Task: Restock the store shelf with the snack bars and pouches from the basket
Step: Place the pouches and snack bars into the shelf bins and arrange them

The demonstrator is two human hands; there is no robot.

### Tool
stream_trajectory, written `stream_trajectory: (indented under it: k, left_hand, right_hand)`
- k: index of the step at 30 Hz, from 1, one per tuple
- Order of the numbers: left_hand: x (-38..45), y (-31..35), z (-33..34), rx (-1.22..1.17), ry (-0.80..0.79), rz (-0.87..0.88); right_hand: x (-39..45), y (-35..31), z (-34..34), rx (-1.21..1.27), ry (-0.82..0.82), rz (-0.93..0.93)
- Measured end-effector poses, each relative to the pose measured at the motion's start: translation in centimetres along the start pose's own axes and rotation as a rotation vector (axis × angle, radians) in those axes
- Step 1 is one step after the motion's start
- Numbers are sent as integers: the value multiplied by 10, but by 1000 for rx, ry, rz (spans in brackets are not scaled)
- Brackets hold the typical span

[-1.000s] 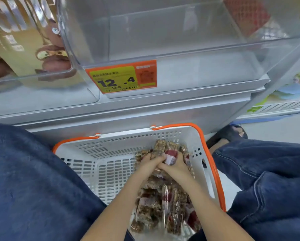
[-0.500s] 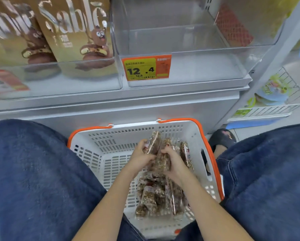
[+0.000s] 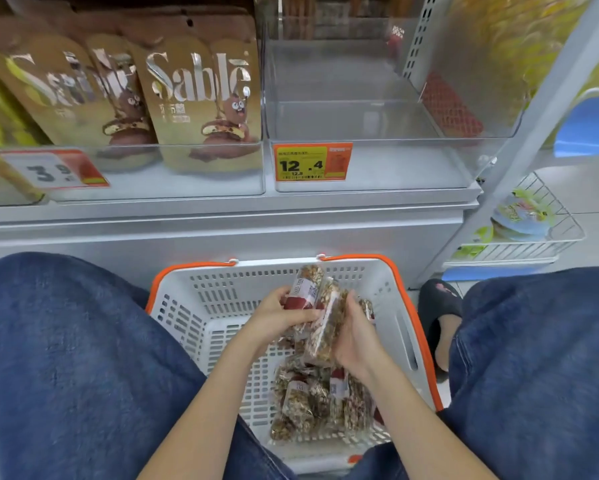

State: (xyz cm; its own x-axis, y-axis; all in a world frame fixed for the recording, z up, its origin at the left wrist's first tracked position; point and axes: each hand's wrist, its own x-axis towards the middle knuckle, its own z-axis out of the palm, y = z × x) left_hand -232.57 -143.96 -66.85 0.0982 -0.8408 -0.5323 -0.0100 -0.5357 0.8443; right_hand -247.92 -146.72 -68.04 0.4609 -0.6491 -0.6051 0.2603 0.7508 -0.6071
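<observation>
Shelf and floor, with what sits on them

The grey shelf [image 3: 222, 216] carries clear bins: the left bin [image 3: 173, 181] holds upright brown "Sable" pouches [image 3: 201, 98], the right bin [image 3: 377, 161] shows a bare bottom and bears a yellow 12.4 price tag [image 3: 312, 162]; a 3.9 tag [image 3: 53, 169] sits further left. On the floor [image 3: 596, 188] below stands a white basket [image 3: 204, 306] with an orange rim, just before the shelf base.

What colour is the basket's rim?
Orange, on the white plastic basket's rim; head view.
</observation>
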Motion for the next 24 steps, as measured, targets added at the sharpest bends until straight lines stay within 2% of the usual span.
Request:
stream_trajectory:
  k: [7, 9, 10, 12, 14, 18, 21, 24]
  left_hand:
    - [-7, -6, 5, 163, -37, 38]
    - [-2, -16, 8, 204, -34, 29]
    - [3, -23, 8, 231, -17, 13]
    - [12, -37, 7, 317, -7, -80]
    - [20, -57, 5, 424, -85, -234]
    - [21, -89, 17, 602, -345, -465]
    - [24, -99, 29, 594, -342, -551]
    - [27, -97, 39, 435, -313, -571]
  right_hand:
    - [-2, 3, -5, -111, -85, 20]
    - [2, 4, -11, -269, 41, 41]
    - [3, 5, -15, -444, 155, 32]
    - [3, 6, -29, -867, 374, -53]
    - [0, 7, -43, -1078, 445, -47]
    - [-4, 21, -62, -1150, 359, 233]
    - [-1, 35, -61, -1237, 351, 183]
    - [0, 42, -55, -1328, 418, 116]
